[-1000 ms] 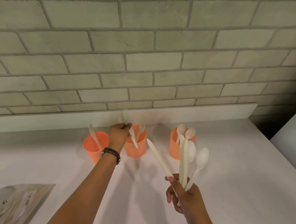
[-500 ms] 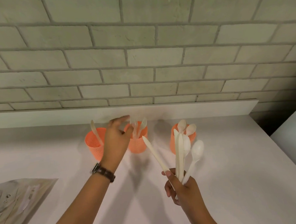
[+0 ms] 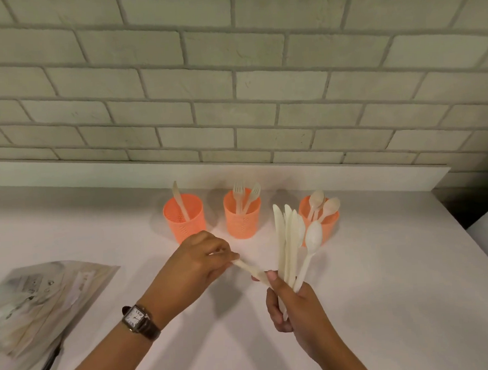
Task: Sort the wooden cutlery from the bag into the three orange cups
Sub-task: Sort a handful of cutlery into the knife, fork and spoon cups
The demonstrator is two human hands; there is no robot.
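Mid-sort: left hand (image 3: 197, 262) pinches one pale flat wooden piece (image 3: 252, 270), likely a knife, its other end in the bundle of pale wooden cutlery (image 3: 287, 239) gripped by right hand (image 3: 294, 304). Next: free it, drop into leftmost orange mesh plastic cup (image 3: 184, 217) near white tabletop (image 3: 384, 262) back edge.

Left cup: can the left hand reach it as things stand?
Probably yes. The left hand is close in front of the left cup, nothing between them; one knife stands inside. It pinches a piece whose other end is in the bundle held by the right hand, which must release it.
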